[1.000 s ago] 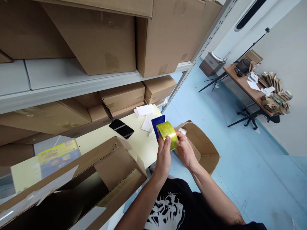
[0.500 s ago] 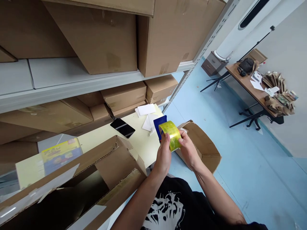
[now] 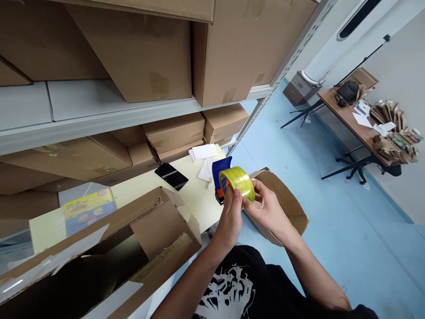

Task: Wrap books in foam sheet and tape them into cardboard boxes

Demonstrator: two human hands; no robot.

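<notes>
A roll of yellow tape point(image 3: 241, 180) sits on a blue tape dispenser point(image 3: 218, 172) with an orange part, held up over the table's right end. My left hand point(image 3: 230, 217) is closed round the lower side of the dispenser and roll. Thumb and fingers of my right hand point(image 3: 267, 206) pinch the roll's right side. Left of my hands, an open cardboard box point(image 3: 156, 230) stands on the pale table point(image 3: 199, 204). A black phone point(image 3: 171, 176) lies flat behind the box, with white papers point(image 3: 205, 152) to its right.
Shelves point(image 3: 133, 115) loaded with cardboard boxes rise in front. Another open carton point(image 3: 285, 199) is on the floor at my right. A yellow and blue package point(image 3: 89, 210) lies at the table's left. A brown desk point(image 3: 348, 119) with papers stands at the far right.
The dispenser and roll have turned, showing more of the blue body and an orange part. My right hand has shifted slightly right on the roll. The view has moved a little.
</notes>
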